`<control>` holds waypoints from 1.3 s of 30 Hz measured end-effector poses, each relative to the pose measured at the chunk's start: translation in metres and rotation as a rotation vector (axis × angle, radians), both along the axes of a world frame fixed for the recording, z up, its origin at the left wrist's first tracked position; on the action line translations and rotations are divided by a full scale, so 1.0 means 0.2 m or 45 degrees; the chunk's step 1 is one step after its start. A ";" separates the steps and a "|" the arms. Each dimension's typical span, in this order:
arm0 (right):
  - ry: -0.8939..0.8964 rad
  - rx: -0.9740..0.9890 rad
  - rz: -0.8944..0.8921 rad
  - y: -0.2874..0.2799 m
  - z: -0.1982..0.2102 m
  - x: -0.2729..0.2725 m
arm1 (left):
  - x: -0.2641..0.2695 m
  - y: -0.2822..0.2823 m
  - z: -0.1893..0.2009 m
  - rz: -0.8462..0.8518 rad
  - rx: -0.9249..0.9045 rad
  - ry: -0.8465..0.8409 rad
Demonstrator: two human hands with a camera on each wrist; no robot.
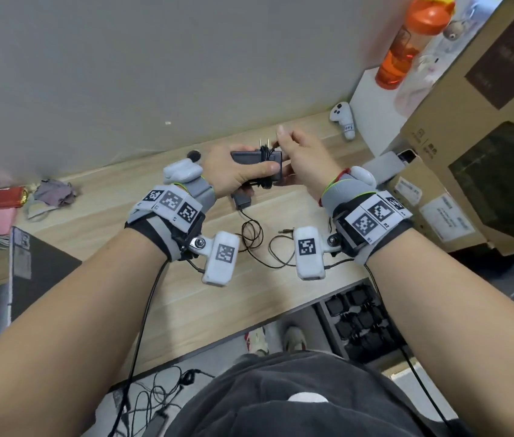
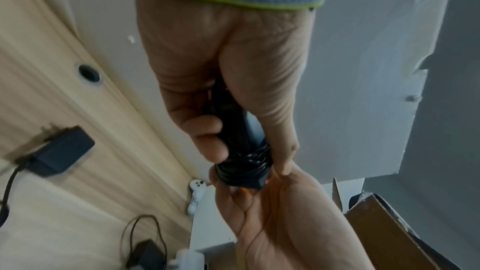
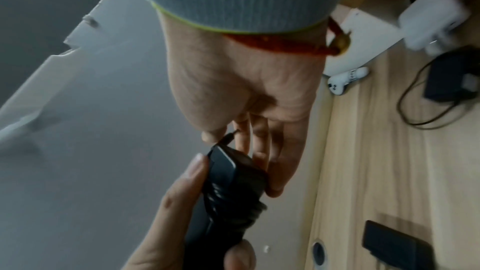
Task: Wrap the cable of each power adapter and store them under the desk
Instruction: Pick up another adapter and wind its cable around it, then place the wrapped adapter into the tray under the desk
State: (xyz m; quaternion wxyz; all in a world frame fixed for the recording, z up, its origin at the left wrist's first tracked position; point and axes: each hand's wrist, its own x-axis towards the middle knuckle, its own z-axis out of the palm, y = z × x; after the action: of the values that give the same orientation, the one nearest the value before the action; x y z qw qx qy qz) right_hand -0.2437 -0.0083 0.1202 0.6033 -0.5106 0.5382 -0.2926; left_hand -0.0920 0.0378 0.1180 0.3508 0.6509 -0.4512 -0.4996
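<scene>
- Left hand [image 1: 233,171] clamped around a black power adapter [image 1: 255,159], thumb along its near face, fingers curled beneath; held in the air above the wooden desk [image 1: 186,310].
- Adapter's cable [image 1: 266,152] wound in tight black coils around the body's right end, plug prongs [image 1: 264,142] pointing away from the person.
- From the left wrist view, coils [image 2: 244,163] bunched at the far end of the adapter, just past the left thumb and fingertips.
- Right hand [image 1: 304,156] pressed up against the adapter's right end, hands together, touching around it.
- Right thumb and forefinger pinching the cable's small barrel tip [image 3: 230,137], remaining fingers straight and lying along the adapter's far side.
- Second adapter [image 1: 242,200] lying on the desk directly below the left hand, its loose cable [image 1: 255,244] looping across the wood between the two wrists, jack end [image 1: 285,231] near the right wrist.
- Another black adapter [image 2: 61,151] visible on the desk in the left wrist view, to the left of the left hand.
- White game controller [image 1: 343,119] on the desk beyond the right hand, against a white box.
- Cardboard boxes [image 1: 469,152] stacked to the right of the right hand, orange bottle [image 1: 406,45] above them.
- Tray of black adapters [image 1: 359,323] under the desk edge, below the right forearm.
- Red packet [image 1: 6,197] and crumpled cloth [image 1: 54,192] far to the left of the left hand.
</scene>
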 end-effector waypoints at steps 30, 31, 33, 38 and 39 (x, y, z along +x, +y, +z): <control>0.276 0.369 -0.208 0.30 -0.66 -1.21 | -1.11 0.18 -0.70 -0.044 0.496 0.404; 0.300 0.383 -0.182 0.32 -0.69 -1.29 | -1.19 0.22 -0.73 -0.033 0.503 0.408; 0.337 0.416 -0.123 0.36 -0.74 -1.39 | -1.26 0.29 -0.77 -0.019 0.537 0.430; 0.433 0.509 -0.071 0.49 -0.92 -1.66 | -1.49 0.48 -0.97 -0.069 0.632 0.277; 0.451 0.543 -0.070 0.51 -0.95 -1.69 | -1.51 0.52 -1.00 -0.091 0.650 0.244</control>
State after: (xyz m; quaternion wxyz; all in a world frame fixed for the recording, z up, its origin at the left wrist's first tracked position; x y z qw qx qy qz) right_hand -0.5826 0.0939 -0.0701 0.5854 -0.4005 0.6984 -0.0952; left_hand -0.3949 0.1417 -0.0825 0.1987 0.6517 -0.2983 -0.6685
